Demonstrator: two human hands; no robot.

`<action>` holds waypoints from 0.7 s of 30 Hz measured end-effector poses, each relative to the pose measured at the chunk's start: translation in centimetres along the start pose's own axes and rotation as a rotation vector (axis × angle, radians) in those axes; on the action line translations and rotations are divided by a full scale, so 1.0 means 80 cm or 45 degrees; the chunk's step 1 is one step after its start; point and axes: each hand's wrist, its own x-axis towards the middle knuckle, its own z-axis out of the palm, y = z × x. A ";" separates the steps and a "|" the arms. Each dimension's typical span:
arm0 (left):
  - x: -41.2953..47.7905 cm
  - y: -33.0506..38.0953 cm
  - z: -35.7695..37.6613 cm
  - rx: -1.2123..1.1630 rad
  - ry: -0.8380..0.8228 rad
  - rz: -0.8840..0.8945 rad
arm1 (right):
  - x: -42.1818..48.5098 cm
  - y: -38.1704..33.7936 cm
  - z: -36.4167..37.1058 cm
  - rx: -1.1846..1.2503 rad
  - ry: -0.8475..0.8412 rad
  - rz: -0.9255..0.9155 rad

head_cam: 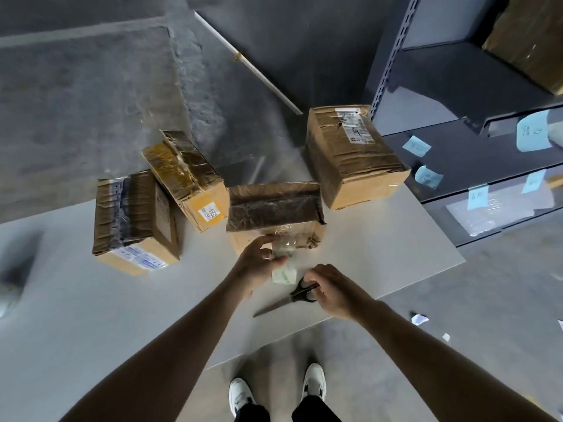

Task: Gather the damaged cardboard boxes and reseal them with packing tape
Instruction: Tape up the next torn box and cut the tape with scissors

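Several worn, taped cardboard boxes stand on a grey table [91, 315]. The middle box [274, 208] sits right before me, with clear tape hanging down its near face. My left hand [259, 263] holds a roll of clear packing tape [283, 274] just below that box. My right hand [332, 292] grips the handles of black scissors [286, 301], whose blades lie on the table pointing left. A tall box [350, 156] stands at the right, a yellowish box [185, 178] leans at the left, and a box with blue labels [134, 220] stands furthest left.
Grey metal shelving [457, 117] with blue paper tags rises at the right, a brown parcel on its top shelf. A white rod [249, 65] lies on the concrete floor beyond the table. Paper scraps [419, 319] lie on the floor at the right. My white shoes [313, 382] are below.
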 end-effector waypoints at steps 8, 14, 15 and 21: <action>0.002 -0.006 -0.001 0.007 -0.001 0.012 | 0.013 0.003 0.030 -0.324 -0.035 -0.271; -0.002 -0.001 -0.009 0.062 -0.001 0.019 | 0.021 -0.003 0.021 -0.422 -0.175 -0.255; -0.003 -0.001 -0.011 0.073 -0.001 0.014 | 0.021 -0.003 0.018 -0.423 -0.196 -0.230; -0.007 0.003 -0.034 0.153 0.025 -0.009 | 0.012 -0.006 -0.028 -0.350 -0.398 -0.027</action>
